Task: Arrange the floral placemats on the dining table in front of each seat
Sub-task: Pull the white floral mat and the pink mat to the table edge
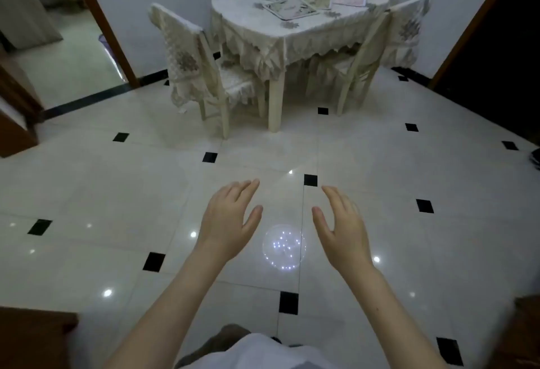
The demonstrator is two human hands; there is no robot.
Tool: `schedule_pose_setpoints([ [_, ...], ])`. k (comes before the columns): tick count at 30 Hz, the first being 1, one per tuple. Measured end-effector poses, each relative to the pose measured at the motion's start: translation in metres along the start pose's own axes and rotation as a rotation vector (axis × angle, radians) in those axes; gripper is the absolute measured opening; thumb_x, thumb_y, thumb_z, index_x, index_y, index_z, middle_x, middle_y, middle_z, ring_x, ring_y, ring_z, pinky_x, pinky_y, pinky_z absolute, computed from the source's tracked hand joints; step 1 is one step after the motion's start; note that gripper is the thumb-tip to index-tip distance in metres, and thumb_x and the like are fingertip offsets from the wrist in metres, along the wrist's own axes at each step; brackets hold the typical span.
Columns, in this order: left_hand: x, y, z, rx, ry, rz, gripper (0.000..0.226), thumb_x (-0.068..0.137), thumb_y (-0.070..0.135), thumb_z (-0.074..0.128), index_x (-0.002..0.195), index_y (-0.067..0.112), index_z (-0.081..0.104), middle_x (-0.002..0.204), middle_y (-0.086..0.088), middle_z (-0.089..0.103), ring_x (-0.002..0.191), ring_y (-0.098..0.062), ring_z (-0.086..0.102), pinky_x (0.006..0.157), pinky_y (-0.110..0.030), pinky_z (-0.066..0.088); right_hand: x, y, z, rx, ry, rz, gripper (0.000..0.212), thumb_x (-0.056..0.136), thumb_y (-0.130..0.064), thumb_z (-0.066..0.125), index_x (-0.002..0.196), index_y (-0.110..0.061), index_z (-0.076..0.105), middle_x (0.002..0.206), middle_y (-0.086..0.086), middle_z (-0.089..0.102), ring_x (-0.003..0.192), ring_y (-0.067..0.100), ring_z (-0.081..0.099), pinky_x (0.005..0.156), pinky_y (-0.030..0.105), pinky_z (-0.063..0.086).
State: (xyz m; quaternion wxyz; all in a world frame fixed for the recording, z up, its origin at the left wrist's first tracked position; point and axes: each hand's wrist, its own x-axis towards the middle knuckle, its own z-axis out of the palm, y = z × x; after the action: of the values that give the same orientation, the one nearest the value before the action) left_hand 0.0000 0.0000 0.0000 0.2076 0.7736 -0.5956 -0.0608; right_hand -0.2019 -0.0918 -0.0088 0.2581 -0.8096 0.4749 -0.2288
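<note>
Left hand and right hand held out over glossy tiled floor, fingers straight, slightly spread, holding nothing. Wide floor between hands and table. Placemats overlap in loose cluster near table centre, flat, rectangular, rounded corners. Scalloped cream cloth drapes table edges. Covered chairs tucked at left, right, far edges.

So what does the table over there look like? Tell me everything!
The dining table stands far across the tiled floor, against the wall. A cream tablecloth with a frilly scalloped edge covers it, hanging down the sides, and pale legs show below. Several floral placemats lie bunched and overlapping on top, beside a pink one. Fabric-covered chairs are pushed in around it. Neither hand touches it.
</note>
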Motion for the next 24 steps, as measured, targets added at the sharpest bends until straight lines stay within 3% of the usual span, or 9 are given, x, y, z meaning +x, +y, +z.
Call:
schedule_pose_setpoints([
  [10, 0.092, -0.010, -0.022, -0.005, 0.192, 0.033, 0.049, 0.093, 0.037, 0.040, 0.137, 0.016, 0.044, 0.133, -0.002, 0.054, 0.122, -0.018, 0.047, 0.101, -0.032, 0.036, 0.097, -0.010, -0.015, -0.026, 0.099, -0.104, 0.046, 0.094, -0.036, 0.045, 0.137, -0.018, 0.044, 0.142, 0.000, 0.047, 0.133, 0.020, 0.038, 0.108, 0.043, 0.036],
  [24, 0.300, -0.088, -0.013, -0.059, 0.129, 0.043, 0.052, 0.091, 0.038, 0.039, 0.138, 0.016, 0.043, 0.132, -0.002, 0.055, 0.123, -0.019, 0.047, 0.099, -0.035, 0.039, 0.313, -0.017, 0.035, -0.056, 0.128, -0.026, 0.050, 0.095, -0.041, 0.041, 0.141, -0.021, 0.039, 0.148, 0.000, 0.041, 0.138, 0.018, 0.032, 0.112, 0.041, 0.032],
])
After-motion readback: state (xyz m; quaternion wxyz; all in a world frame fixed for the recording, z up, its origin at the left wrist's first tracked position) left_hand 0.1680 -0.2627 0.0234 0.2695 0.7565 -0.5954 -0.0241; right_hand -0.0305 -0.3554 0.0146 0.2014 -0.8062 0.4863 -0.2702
